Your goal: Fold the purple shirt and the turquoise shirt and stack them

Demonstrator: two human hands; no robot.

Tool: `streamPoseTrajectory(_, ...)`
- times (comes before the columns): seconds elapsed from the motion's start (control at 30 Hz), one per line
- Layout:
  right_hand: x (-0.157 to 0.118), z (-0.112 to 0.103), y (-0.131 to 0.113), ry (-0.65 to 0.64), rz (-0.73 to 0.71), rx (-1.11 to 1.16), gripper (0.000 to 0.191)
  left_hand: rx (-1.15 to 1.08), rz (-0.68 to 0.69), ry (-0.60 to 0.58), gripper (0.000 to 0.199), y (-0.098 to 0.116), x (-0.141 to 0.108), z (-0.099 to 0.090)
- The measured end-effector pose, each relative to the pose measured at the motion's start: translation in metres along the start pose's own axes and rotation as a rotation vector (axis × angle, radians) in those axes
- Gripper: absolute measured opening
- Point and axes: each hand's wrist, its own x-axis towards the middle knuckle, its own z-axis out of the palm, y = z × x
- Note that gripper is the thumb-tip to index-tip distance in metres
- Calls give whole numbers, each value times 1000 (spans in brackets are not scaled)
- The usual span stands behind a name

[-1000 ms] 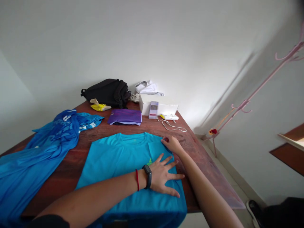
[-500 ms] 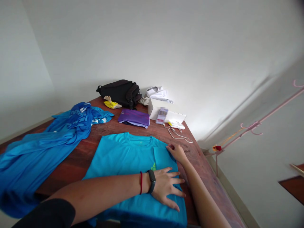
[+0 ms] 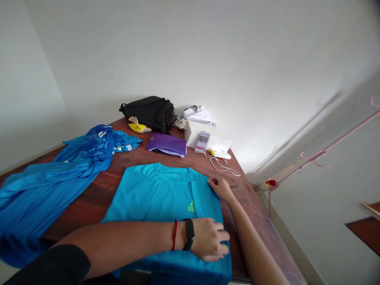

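A turquoise T-shirt [image 3: 148,198] lies front up on the table, its collar facing the wall and its right side folded inward. My left hand [image 3: 210,238], with a black band on the wrist, reaches across the shirt's lower half. Its fingers are curled down onto the cloth near the right edge, the fingertips hidden beneath. At the shirt's upper right corner, my right hand [image 3: 221,187] pinches the fabric between thumb and fingers. Part of the green chest print shows beside the folded panel.
Crumpled blue clothes [image 3: 74,158] spread along the left of the wooden table [image 3: 130,152]. Behind the shirt are a folded purple garment [image 3: 168,144], a black bag [image 3: 148,113], a yellow packet [image 3: 138,127], and a white box [image 3: 192,130] with a white cable [image 3: 222,168]. A pink rack [image 3: 311,158] stands right.
My left hand's spread fingers have curled in on the shirt near its right edge. My right hand stays at the upper corner. The view has shifted slightly.
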Motion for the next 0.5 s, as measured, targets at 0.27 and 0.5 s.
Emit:
streamPoseTrajectory(0.27, 1, 1, 0, 2, 24, 5, 27, 5, -99, -24, 21, 13, -4, -5)
streamPoseTrajectory(0.5, -2, -3, -4, -11, 27, 9, 25, -31, -685, -234, 62, 46, 2, 8)
